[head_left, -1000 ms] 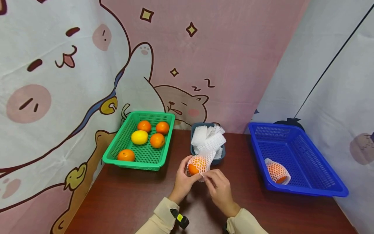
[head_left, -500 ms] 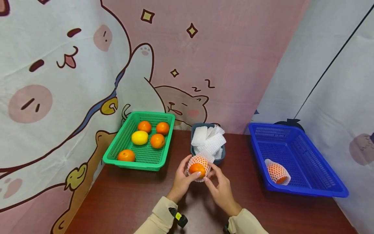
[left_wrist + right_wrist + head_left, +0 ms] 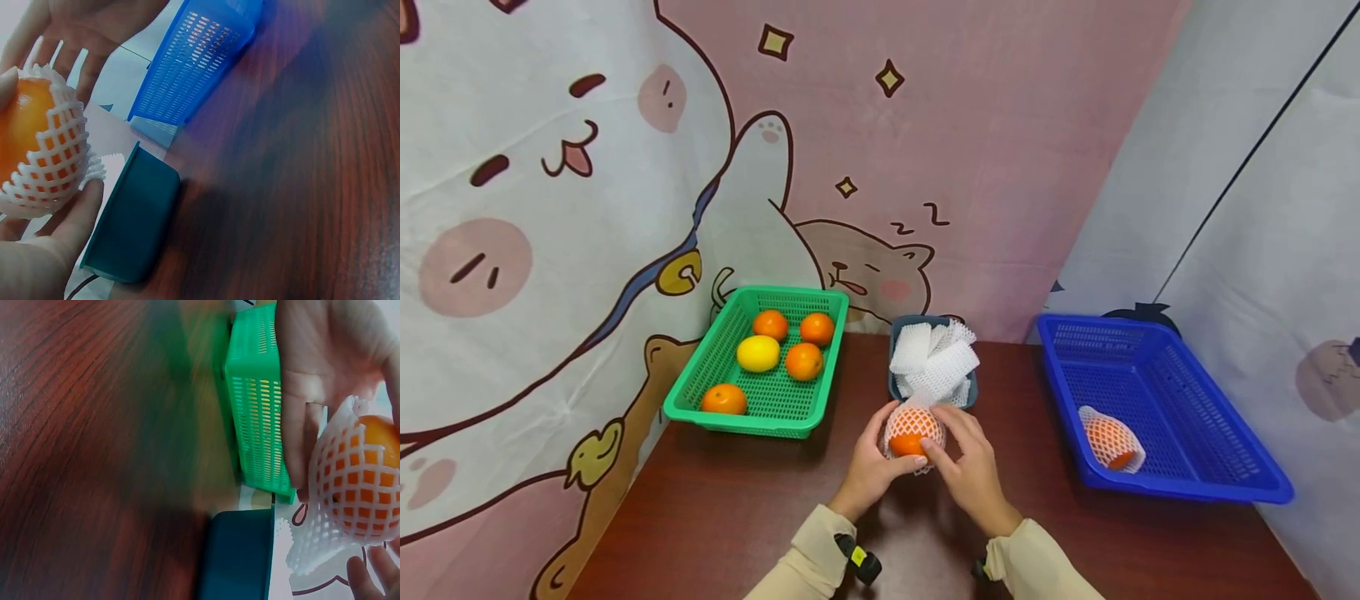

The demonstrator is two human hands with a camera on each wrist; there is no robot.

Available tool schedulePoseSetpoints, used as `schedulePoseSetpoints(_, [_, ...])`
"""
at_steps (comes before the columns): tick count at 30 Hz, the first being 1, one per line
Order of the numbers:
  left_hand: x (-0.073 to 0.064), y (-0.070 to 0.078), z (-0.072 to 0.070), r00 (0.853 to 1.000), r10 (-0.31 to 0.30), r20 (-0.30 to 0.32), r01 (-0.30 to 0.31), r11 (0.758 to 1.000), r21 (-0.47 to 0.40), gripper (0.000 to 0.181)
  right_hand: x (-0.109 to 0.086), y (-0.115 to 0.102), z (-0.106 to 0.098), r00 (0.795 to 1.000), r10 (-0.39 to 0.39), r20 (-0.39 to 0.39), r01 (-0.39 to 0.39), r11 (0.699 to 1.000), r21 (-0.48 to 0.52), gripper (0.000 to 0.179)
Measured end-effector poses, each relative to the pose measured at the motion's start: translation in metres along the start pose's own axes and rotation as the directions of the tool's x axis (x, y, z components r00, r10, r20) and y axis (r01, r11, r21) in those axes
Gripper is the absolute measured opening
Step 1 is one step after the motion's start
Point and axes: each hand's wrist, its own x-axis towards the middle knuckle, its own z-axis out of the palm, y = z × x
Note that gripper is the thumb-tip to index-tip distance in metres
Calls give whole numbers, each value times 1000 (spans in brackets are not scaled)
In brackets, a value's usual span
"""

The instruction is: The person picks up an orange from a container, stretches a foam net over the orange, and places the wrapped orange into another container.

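Note:
An orange, partly sleeved in a white foam net, is held between both hands above the table. My left hand grips it from the left, thumb across the near side. From the right, my right hand holds it with fingers round the net and thumb at the near face. In the left wrist view the bare part of the orange shows through the net's open end. The net's narrow tail hangs off the other end in the right wrist view.
A dark blue-grey box full of white foam nets stands just behind the hands. At left, a green basket holds several oranges and a yellow fruit. At right, a blue basket holds a netted orange.
The right hand has gone from pinching the net's edge to holding the orange's right side. The net is drawn closer round the orange, and the orange has come slightly nearer.

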Motion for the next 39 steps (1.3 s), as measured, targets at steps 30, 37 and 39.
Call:
schedulePoseSetpoints(30, [5, 3, 1, 993, 26, -119, -10, 992, 126, 78, 4, -23, 0, 943, -278, -182, 297, 951, 89, 32])
schedulePoseSetpoints(37, [4, 4, 1, 988, -7, -157, 31, 987, 156, 80, 2, -32, 0, 943, -277, -187, 298, 949, 98, 32])
schedulePoseSetpoints(39, [4, 5, 1, 989, -8, -151, 32, 988, 152, 79, -2, -24, 3, 948, -263, -180, 283, 954, 96, 31])
